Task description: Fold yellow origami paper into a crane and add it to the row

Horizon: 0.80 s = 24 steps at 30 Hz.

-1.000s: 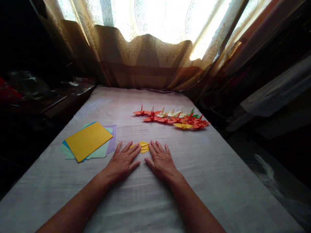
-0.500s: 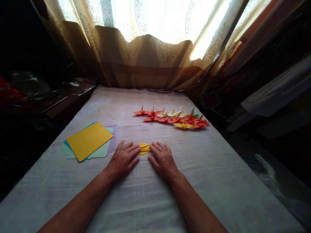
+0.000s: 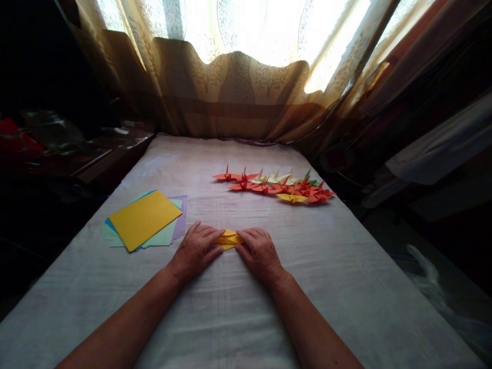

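A small folded yellow paper piece (image 3: 228, 239) lies on the white sheet (image 3: 238, 307) in front of me. My left hand (image 3: 196, 250) has its fingers curled onto the piece's left end. At the right end, my right hand (image 3: 259, 251) grips the piece with bent fingers. Both hands rest on the sheet with the paper between them.
A stack of coloured paper sheets (image 3: 144, 220), yellow on top, lies to the left. Several folded paper cranes (image 3: 277, 185) in red, orange, cream and green sit in a row further back. Curtains (image 3: 230, 77) hang behind; a dark side table (image 3: 96, 154) stands at the left.
Both hands went from lying flat with fingers stretched to curling their fingers in and gripping the yellow piece. The piece has shifted a little nearer to me.
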Tool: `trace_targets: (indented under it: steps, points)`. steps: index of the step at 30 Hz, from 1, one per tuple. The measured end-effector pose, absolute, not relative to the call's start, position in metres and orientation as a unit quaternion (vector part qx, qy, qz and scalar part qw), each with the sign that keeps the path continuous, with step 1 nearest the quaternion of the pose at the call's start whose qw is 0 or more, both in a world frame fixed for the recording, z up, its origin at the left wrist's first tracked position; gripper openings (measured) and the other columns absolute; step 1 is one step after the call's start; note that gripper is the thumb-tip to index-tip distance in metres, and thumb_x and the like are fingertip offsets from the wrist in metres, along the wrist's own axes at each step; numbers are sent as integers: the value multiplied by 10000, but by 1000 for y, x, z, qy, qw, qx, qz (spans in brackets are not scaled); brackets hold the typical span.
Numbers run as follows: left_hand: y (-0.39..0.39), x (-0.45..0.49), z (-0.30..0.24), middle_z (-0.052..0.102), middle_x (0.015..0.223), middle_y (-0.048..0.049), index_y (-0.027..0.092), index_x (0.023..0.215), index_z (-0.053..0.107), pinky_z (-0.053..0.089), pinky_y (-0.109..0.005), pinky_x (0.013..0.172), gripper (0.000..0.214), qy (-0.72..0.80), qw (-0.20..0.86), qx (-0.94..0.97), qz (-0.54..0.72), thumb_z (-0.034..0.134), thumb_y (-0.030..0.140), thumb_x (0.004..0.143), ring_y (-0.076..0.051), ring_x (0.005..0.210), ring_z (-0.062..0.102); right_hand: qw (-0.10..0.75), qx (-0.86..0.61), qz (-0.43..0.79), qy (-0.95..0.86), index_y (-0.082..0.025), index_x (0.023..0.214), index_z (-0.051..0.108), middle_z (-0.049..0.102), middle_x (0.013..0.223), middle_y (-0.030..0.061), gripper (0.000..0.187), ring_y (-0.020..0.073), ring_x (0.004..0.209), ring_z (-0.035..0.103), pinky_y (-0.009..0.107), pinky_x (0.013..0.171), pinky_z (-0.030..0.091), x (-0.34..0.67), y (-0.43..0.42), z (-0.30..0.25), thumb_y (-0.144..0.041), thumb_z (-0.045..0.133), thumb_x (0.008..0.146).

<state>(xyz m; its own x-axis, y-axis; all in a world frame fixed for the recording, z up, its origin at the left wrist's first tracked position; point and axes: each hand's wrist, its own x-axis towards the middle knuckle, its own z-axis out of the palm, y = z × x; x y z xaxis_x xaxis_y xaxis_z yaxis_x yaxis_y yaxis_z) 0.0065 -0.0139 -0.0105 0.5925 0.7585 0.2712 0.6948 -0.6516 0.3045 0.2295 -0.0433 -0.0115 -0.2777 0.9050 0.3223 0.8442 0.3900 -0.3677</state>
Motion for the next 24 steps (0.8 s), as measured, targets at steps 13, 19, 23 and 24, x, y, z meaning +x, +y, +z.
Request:
trace_targets:
  steps: [13, 19, 23, 24]
  points:
    - [-12, 6, -12, 704, 1174, -62, 275, 1256, 625, 294, -529, 1133, 317, 404, 85, 890, 196, 533, 322, 957, -232, 1090, 623, 247, -533, 39, -808, -232, 1135, 689, 723, 1048, 75, 261, 213, 987, 620, 355, 938, 415, 232, -41, -13, -322, 487, 996]
    - [-11, 8, -9, 735, 1058, -62, 243, 1148, 671, 329, -521, 1110, 277, 409, 79, 878, 234, 457, 253, 973, -213, 1002, 660, 294, -506, 49, -809, -216, 1100, 700, 732, 1039, 80, 247, 223, 979, 632, 375, 939, 440, 231, -42, -10, -353, 549, 960]
    - [-13, 10, -4, 747, 954, -49, 222, 1042, 683, 369, -487, 1091, 265, 401, 105, 874, 255, 430, 256, 972, -196, 914, 679, 366, -503, 93, -777, -216, 1031, 712, 747, 998, 78, 212, 209, 950, 672, 357, 902, 498, 228, -44, -11, -291, 538, 937]
    - [-14, 11, -4, 751, 932, -42, 225, 1024, 686, 382, -471, 1083, 268, 400, 117, 871, 260, 425, 262, 972, -191, 893, 681, 382, -512, 111, -761, -219, 1022, 714, 752, 969, 71, 215, 200, 915, 685, 344, 876, 517, 227, -44, -12, -278, 527, 933]
